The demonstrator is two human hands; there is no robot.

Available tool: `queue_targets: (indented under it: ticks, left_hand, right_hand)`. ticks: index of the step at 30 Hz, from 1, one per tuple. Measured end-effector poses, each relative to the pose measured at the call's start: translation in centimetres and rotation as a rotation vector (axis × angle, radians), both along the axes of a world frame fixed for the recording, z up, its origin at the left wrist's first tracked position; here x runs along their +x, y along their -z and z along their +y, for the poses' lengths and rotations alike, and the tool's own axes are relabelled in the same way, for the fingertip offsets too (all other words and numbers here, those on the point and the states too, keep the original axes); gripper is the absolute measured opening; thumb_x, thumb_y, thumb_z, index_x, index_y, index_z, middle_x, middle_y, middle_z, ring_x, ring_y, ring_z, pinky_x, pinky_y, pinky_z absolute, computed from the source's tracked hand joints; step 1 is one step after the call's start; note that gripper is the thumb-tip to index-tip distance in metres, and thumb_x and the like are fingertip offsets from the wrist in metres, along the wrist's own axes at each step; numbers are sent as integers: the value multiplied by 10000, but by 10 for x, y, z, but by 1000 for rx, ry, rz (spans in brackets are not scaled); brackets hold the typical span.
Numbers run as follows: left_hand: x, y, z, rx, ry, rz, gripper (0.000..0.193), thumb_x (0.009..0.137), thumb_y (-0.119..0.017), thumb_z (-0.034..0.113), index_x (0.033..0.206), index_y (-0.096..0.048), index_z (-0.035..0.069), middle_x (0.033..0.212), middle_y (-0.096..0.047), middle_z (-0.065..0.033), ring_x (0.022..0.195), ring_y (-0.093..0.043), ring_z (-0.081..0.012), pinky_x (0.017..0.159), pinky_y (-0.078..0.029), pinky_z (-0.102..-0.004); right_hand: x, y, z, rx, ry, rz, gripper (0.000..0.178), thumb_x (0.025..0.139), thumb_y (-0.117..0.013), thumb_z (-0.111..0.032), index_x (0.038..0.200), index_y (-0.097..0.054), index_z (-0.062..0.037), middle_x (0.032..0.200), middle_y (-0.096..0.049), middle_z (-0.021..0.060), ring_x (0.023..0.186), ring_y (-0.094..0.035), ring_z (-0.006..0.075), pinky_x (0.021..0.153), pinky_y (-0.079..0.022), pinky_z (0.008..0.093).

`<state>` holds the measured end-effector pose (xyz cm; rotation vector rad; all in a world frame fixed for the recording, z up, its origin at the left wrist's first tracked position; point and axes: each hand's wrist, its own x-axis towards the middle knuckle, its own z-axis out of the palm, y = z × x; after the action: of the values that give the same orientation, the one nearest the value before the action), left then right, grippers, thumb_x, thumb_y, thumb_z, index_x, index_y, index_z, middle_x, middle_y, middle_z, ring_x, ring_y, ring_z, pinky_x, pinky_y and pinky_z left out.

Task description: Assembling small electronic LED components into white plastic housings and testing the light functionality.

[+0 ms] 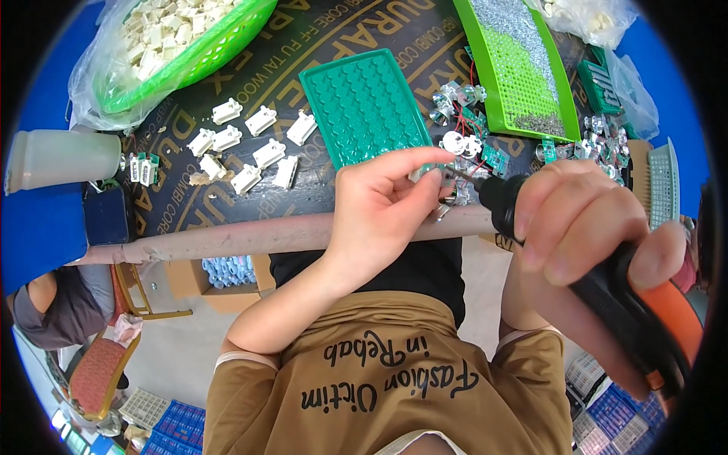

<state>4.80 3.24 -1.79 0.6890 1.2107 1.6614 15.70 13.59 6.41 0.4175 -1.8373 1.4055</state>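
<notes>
My left hand (383, 205) pinches a small white plastic part (418, 174) between thumb and forefinger at the table's near edge; the fingers hide most of it. My right hand (588, 216) is wrapped round a black and orange power screwdriver (502, 203). Its thin bit points left at the pinched part; whether the tip touches it I cannot tell. Just beyond the fingertips lie silvery reflector lamp pieces (459, 144) with red wires and small green circuit boards (495, 158). A green tray (419, 114) with rows of round recesses rests behind my left hand.
Several white plastic housings (261, 120) lie loose on the left of the dark table. A green basket (227, 45) of white parts stands far left, a green perforated tray (493, 106) of screws far right. A translucent cup (64, 161) lies on its side at the left edge.
</notes>
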Motion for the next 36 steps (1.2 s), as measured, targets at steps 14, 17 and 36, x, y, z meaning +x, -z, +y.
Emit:
queue_targets:
  ticks: [14,17,36]
  left_hand:
    - [-10,-14,-6,300,73,-23,217,805,-480,-96,1005,-478,-11,1077,-537,-176,955,-568,-229,833,-464,-325]
    - [-28,-19,-21,364,0,271,233,766,-514,-108,985,-528,-30,1109,-505,-190,947,-572,-260,801,-484,-349]
    - [-31,-18,-46,430,-72,111,248,717,-592,-125,952,-551,-58,995,-518,-149,887,-558,-193,751,-509,-284]
  right_hand:
    - [64,20,23,-391,620,166,846,719,-449,-695,1196,-353,-3,910,-552,154,736,-554,262,714,-443,378]
    - [44,24,23,-137,1014,199,666,821,-455,-545,1187,-382,7,1018,-539,163,952,-535,297,853,-422,442]
    - [-14,43,-62,41,626,-355,284,624,-697,12,895,-613,7,826,-592,106,635,-549,189,552,-453,259]
